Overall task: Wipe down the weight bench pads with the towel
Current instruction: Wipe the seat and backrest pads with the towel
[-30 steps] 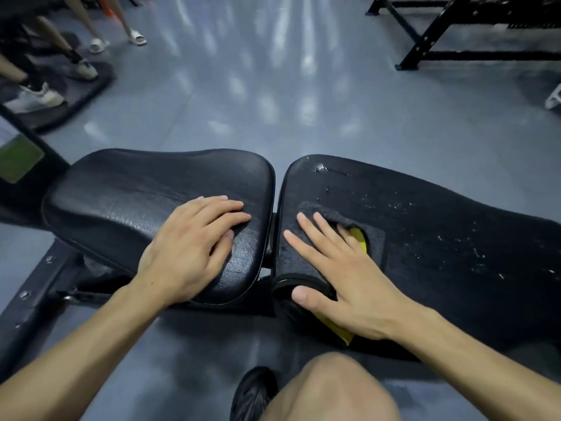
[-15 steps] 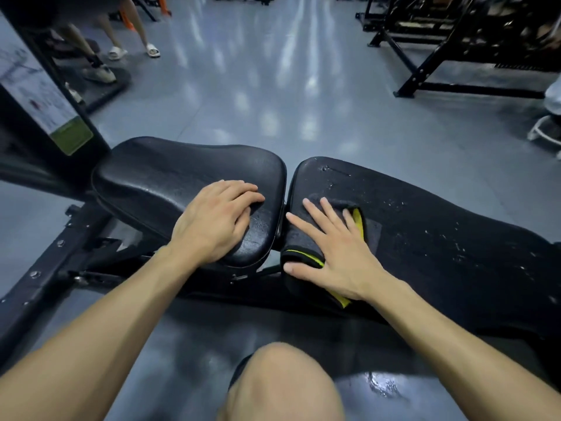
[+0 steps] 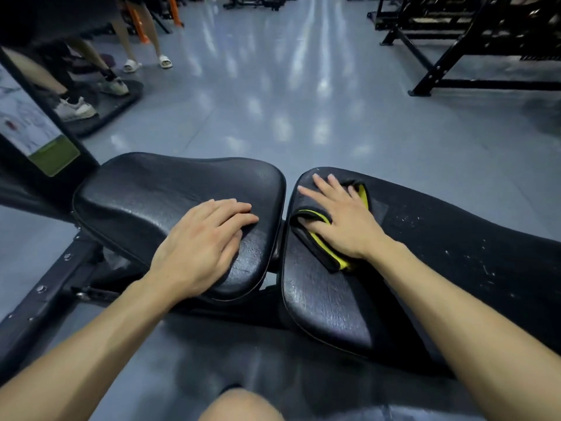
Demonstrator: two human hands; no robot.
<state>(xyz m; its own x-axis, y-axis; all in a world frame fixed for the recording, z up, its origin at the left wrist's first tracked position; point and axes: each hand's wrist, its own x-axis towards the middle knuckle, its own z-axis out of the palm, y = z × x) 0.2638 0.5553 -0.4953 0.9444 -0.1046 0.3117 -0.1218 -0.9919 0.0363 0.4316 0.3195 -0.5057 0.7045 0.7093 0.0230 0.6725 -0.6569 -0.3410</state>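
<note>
Two black bench pads (image 3: 170,189) fill view: left hand (image 3: 206,241) flat, right hand (image 3: 343,220) flat on one towel (image 3: 321,253).

The light comes from above me, cool and fairly dim. It lies in long pale streaks of glare on the grey floor (image 3: 303,95), running away from me. The black bench pads (image 3: 170,189) catch only a dull sheen. A soft shadow sits under the bench. My forearms bulge wide at the bottom corners from the wide lens, and the rack (image 3: 473,47) at the far right leans and looks soft.
</note>
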